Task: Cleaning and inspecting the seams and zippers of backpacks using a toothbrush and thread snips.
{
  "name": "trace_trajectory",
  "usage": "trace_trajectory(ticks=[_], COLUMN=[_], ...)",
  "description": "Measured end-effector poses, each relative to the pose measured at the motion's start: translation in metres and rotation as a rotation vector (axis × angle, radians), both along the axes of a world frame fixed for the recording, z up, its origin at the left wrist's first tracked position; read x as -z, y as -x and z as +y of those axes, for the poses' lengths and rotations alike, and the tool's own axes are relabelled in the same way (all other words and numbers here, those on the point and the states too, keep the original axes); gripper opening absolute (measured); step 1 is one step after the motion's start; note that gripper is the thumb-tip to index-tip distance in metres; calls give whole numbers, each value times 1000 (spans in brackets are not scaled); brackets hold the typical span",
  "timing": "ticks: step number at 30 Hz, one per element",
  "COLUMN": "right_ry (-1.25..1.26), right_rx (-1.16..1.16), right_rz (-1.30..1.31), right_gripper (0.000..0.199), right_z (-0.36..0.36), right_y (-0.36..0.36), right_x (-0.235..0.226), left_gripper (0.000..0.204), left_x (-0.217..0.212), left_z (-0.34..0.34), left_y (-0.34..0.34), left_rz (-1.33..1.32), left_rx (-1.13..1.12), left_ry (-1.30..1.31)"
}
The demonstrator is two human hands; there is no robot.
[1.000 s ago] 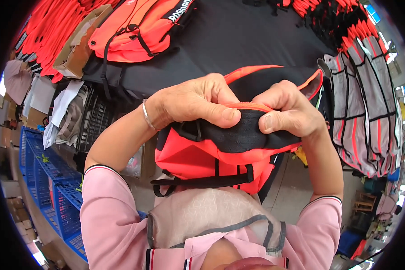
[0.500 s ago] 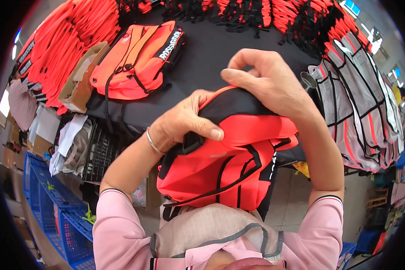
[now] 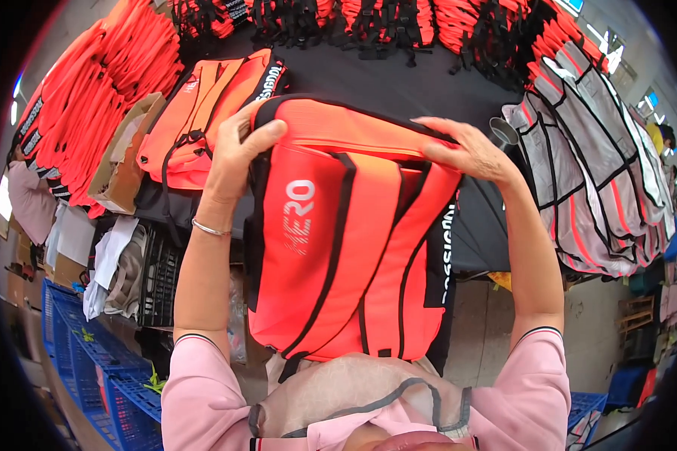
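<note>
A bright red-orange backpack [image 3: 323, 248] with black edging stands against my front, its shoulder straps facing me. My left hand [image 3: 242, 146] grips the upper left corner, thumb over the near edge and fingers behind. At the upper right corner, my right hand [image 3: 470, 148] holds the edge between thumb and fingers. The top panel is spread flat between both hands. Just beyond my left hand, a second red-orange backpack [image 3: 192, 128] lies on the black-covered table [image 3: 338, 75], straps up.
High stacks of folded red-orange pieces [image 3: 101, 105] rise at the left beside an open cardboard box [image 3: 128, 161]. More bundles with black straps [image 3: 387, 26] line the far edge. Grey panels with black edging [image 3: 590, 165] hang at the right. Blue plastic crates [image 3: 101, 368] stand lower left.
The backpack's top has risen and opened out flat, so its straps now show in full. My hands moved apart to its two upper corners; the right came down from above the black part.
</note>
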State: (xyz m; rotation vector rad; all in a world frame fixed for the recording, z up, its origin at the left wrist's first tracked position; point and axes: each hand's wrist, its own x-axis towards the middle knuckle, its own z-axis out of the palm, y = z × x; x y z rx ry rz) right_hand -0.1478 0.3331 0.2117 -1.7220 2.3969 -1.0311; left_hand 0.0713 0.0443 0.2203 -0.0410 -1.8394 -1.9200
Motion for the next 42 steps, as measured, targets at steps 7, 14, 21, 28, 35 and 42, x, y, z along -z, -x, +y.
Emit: trace_trajectory(ticks=[7, 14, 21, 28, 35, 42], right_ry=[37, -160, -6, 34, 469, -226], right_rx=[290, 538, 606, 4, 232, 636], right_rz=[-150, -203, 276, 663, -160, 108], right_gripper=[40, 41, 37, 57, 20, 78], right_z=[7, -44, -27, -1, -73, -118], right_y=[29, 100, 94, 7, 74, 145], right_x=[27, 45, 188, 144, 77, 139], left_gripper=[70, 55, 51, 50, 28, 60], left_x=[44, 121, 185, 138, 92, 147], left_z=[-32, -56, -40, -15, -42, -31], left_y=[39, 121, 104, 77, 173, 261], left_rz=[-53, 107, -161, 274, -1, -366], left_rx=[-263, -924, -529, -276, -289, -667], left_ry=[236, 1322, 1525, 1289, 832, 764])
